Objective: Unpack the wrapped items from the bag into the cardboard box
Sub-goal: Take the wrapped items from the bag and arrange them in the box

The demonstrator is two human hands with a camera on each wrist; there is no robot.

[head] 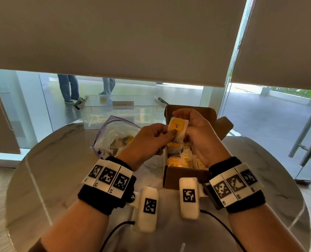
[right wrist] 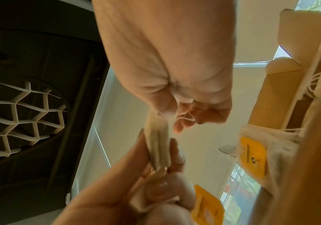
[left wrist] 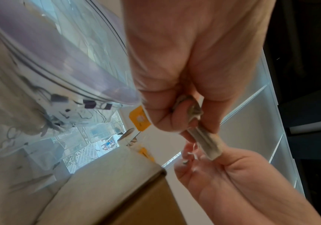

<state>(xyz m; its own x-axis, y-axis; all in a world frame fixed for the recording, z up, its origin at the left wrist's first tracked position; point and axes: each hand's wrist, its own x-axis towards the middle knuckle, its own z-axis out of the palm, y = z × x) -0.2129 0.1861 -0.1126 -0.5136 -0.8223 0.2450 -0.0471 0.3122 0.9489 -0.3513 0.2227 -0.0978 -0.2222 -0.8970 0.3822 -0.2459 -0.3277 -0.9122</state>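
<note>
Label: yellow tag on packet (head: 177, 127), print too small to read.
Packet: frame centre, above box (head: 184, 176).
Hands: left hand (head: 147, 140) and right hand (head: 200, 135) both pinch it.
Bag (head: 112, 137): left of hands, on bench (head: 63, 160).

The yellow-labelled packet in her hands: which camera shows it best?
The head view: the packet faces it flat, yellow label clear, held by both hands over the cardboard box. The left wrist view and right wrist view show only its thin pale edge.
</note>
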